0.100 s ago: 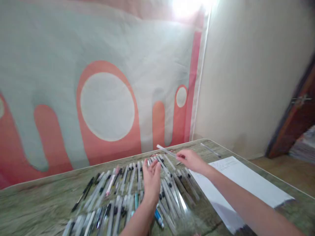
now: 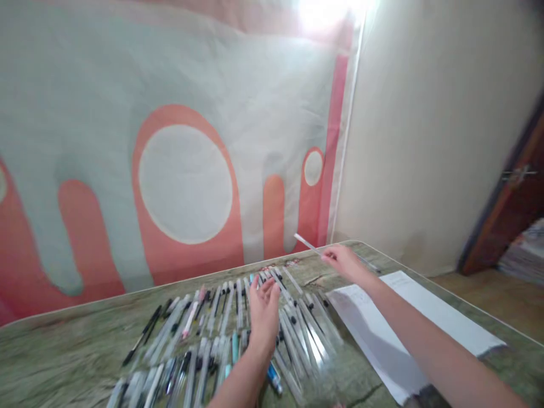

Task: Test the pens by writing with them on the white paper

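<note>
One clear pen pinched in right hand, long axis tilting up-left, raised off bench. Left hand open, flat, fingers spread over pen rows.

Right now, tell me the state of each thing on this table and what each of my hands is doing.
Left hand: open, fingers spread, resting on the rows of pens.
Right hand: shut on a clear pen, raised above the table.
Clear pen: held, tilted, off the table.
Rows of pens: lying flat, side by side, most capped.
Sheet of paper: lying flat, near edge curled.
Table: bearing the pens and paper.
</note>
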Tool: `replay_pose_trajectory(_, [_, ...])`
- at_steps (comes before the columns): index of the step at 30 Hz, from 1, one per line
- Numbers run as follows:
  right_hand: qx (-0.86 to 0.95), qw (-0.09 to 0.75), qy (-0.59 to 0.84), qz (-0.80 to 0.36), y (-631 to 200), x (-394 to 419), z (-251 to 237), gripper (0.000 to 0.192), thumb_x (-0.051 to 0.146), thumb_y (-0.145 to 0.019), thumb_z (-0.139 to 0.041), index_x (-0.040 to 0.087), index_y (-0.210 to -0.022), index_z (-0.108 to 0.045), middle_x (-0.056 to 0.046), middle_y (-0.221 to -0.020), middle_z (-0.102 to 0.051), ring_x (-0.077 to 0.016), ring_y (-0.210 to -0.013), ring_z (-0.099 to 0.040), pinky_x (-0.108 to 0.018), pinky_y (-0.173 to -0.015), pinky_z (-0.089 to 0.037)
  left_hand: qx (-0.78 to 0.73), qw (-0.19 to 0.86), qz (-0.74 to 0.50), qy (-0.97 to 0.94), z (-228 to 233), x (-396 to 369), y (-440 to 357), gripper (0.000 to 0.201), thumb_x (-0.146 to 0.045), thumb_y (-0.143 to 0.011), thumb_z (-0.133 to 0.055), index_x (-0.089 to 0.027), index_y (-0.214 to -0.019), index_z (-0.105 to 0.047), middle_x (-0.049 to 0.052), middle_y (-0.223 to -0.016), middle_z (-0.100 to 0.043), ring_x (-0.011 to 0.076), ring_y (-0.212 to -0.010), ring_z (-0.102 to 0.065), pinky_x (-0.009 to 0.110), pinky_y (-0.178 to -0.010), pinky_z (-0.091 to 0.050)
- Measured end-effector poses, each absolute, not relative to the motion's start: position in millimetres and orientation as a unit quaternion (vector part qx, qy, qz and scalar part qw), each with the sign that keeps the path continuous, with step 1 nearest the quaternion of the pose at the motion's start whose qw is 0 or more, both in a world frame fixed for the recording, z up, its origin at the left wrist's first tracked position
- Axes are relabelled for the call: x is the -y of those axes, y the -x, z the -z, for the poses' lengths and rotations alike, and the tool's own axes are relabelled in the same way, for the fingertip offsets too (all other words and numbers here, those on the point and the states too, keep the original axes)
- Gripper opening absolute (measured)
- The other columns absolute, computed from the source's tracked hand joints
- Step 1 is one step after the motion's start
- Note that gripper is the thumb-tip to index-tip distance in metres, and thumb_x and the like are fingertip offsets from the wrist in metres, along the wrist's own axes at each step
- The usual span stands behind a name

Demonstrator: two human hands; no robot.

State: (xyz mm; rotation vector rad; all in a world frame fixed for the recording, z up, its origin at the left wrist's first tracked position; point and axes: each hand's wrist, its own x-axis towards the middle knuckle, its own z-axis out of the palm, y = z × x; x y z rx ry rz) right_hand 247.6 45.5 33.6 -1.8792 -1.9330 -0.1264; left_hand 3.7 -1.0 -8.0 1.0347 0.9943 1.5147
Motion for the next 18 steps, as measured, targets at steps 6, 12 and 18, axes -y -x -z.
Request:
replay_pose_trajectory(6, [0.558,0.150,0.810,0.098,-331.1,-60.8,-3.4,0.023,0.028,-0.079,-0.051,0.014,-0.075,-0.069,-0.014,-0.080,-0.067,-0.0233,-0.074,-0.062,-0.029,-0.063,-0.041,-0.401,0.503,-0.613,-0.459,18.7,-2.0,-7.3,0.047,-0.028,-0.075,-0.057,-0.017,-0.115,-0.035,0.011,-0.104,-0.055,0.0163,-0.096,-0.054,0.034,-0.089,-0.037])
replay_pose_trajectory(12, [0.514,0.099,0.844,0.117,-362.6,-62.2,26.7,0.020,0.024,-0.076,-0.054,0.011,-0.078,-0.069,-0.017,-0.085,-0.066,-0.0284,-0.082,-0.062,-0.033,-0.067,-0.042,-0.406,0.490,-0.602,-0.482,17.6,-0.4,-7.7,0.041,-0.026,-0.073,-0.057,-0.016,-0.109,-0.040,0.009,-0.097,-0.056,0.0164,-0.090,-0.055,0.034,-0.085,-0.040])
replay_pose_trajectory(18, [0.516,0.089,0.844,0.115,-369.2,-67.4,38.1,0.021,0.025,-0.076,-0.052,0.012,-0.077,-0.069,-0.016,-0.087,-0.066,-0.0269,-0.083,-0.062,-0.032,-0.068,-0.042,-0.409,0.486,-0.599,-0.487,15.8,1.7,-7.7,0.039,-0.026,-0.072,-0.057,-0.016,-0.106,-0.042,0.009,-0.095,-0.056,0.0169,-0.089,-0.055,0.033,-0.083,-0.040])
